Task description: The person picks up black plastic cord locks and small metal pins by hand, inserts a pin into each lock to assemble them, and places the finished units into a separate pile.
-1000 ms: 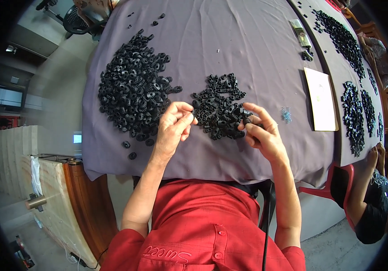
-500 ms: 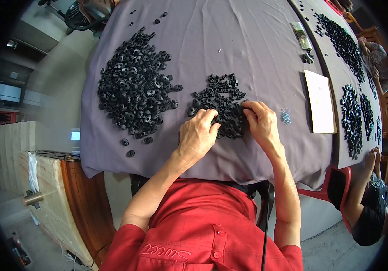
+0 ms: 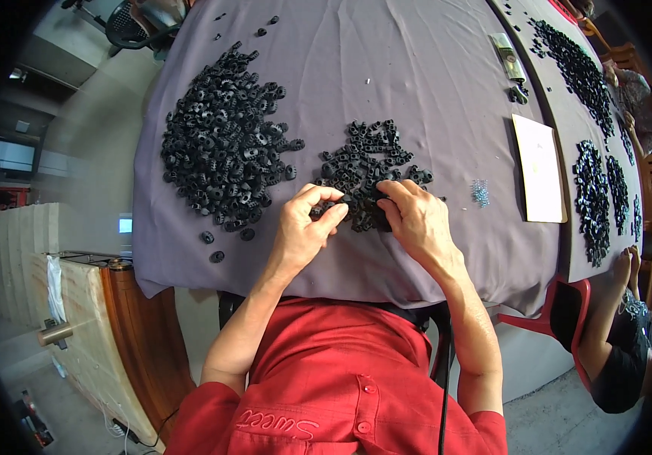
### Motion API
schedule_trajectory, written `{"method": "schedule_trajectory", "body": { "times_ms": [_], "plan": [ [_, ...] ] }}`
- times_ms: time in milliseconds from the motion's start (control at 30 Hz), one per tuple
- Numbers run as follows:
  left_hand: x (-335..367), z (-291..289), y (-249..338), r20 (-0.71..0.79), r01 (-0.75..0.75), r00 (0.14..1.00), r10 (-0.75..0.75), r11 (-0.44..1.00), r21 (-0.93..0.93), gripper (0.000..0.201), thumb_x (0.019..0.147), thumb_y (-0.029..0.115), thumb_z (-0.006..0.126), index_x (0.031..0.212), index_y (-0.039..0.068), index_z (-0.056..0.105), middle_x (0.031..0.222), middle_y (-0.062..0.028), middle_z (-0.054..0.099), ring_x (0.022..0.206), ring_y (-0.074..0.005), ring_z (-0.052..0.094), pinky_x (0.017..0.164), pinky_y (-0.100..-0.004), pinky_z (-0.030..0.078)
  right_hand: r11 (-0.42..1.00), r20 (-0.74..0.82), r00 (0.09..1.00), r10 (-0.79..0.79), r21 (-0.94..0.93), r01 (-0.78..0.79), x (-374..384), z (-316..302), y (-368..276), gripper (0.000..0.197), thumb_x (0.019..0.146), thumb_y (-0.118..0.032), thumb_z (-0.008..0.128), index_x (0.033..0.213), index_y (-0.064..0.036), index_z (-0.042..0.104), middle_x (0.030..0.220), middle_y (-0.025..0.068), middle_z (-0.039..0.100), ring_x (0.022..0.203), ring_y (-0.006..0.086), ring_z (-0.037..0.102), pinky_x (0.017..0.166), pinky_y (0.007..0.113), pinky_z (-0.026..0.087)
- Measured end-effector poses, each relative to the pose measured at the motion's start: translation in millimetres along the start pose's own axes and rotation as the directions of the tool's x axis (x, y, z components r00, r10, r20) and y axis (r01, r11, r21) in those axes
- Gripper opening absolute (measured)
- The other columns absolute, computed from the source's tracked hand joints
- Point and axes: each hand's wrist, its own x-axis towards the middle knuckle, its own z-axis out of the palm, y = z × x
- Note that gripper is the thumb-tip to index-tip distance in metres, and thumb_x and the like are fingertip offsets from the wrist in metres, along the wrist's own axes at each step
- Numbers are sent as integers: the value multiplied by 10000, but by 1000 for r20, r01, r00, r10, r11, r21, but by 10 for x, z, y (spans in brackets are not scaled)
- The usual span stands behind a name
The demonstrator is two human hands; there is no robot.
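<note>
My left hand (image 3: pixel 302 226) is at the near left edge of a small pile of black plastic parts (image 3: pixel 375 140), with thumb and index finger pinched on a small black plastic part (image 3: pixel 344 199). My right hand (image 3: pixel 424 226) rests over the pile's near right side, its fingers curled down among the parts. Its thumb and fingertips are closed at the dark pieces, and what they hold, if anything, blends in. To the left lies a larger heap of ribbed black ring-shaped parts (image 3: pixel 224 140).
A grey-purple cloth (image 3: pixel 326 45) covers the table. Right of my hands lie a cluster of tiny shiny pale-blue pieces (image 3: pixel 480 192) and a pale flat sheet (image 3: pixel 538 171). More black parts (image 3: pixel 591 205) lie on the adjoining table, where other people sit.
My left hand has drawn back left and turned, showing a black part in its pinch. My right hand has shifted left over the pile, uncovering parts at its right edge.
</note>
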Motion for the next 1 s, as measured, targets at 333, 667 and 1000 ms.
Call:
{"method": "schedule_trajectory", "body": {
  "times_ms": [333,667,1000],
  "plan": [
    [-16,-307,-287,221,220,971,-87,681,-699,146,886,53,609,1031,31,616,960,-125,670,740,-201,689,575,-276,587,997,49,998,-25,-73,28,109,66,6,210,839,-138,634,1044,-92,638,842,114,639,737,314,639,645,411,508],
    [195,-354,-248,245,239,967,-70,589,-772,66,908,73,589,969,85,613,917,-110,671,751,-206,689,512,-268,555,998,47,998,35,-56,-33,185,95,-15,180,831,-160,657,948,-29,617,838,154,657,753,332,646,665,401,507],
    [422,-91,5,-150,-205,936,319,839,504,274,834,226,698,970,20,579,665,-156,620,637,-346,627,609,-418,487,632,62,905,421,696,-342,22,-91,372,169,901,-152,601,915,14,628,680,-11,573,633,93,524,591,254,450]
  ]
}}
